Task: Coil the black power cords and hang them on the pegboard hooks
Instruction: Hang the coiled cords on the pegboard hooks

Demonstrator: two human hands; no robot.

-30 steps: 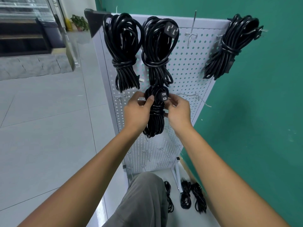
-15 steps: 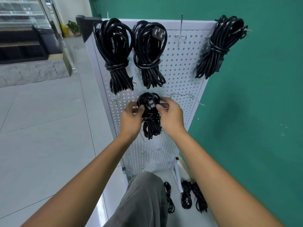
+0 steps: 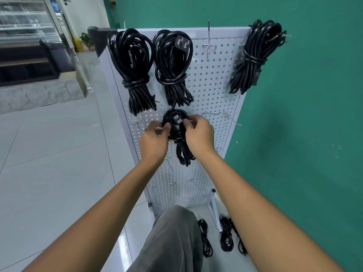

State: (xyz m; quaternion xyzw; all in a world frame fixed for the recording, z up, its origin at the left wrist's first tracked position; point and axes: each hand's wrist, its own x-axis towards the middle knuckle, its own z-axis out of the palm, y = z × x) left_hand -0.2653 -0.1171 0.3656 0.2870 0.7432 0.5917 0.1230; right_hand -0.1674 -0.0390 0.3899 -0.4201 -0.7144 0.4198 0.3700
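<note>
A white pegboard [image 3: 212, 91] stands against the green wall. Three coiled black cords hang along its top row: one at the left [image 3: 131, 69], one beside it [image 3: 172, 69], one at the top right corner [image 3: 253, 55]. In the second row a fourth coiled cord [image 3: 177, 132] is held against the board, its plug facing me. My left hand [image 3: 155, 140] pinches the coil's left side and my right hand [image 3: 198, 134] pinches its right side near the top loop. The hook behind the coil is hidden.
Bare metal hooks stick out at the top middle [image 3: 209, 44], at the second row right [image 3: 227, 116] and left [image 3: 136, 122], and lower down. Several coiled cords [image 3: 225, 238] lie on the floor by the board's foot. My grey-trousered knee [image 3: 172, 232] is below.
Both hands have lowered the coil from just under the top-row cord to the second row of hooks. My view has shifted, showing the board lower and more centred.
</note>
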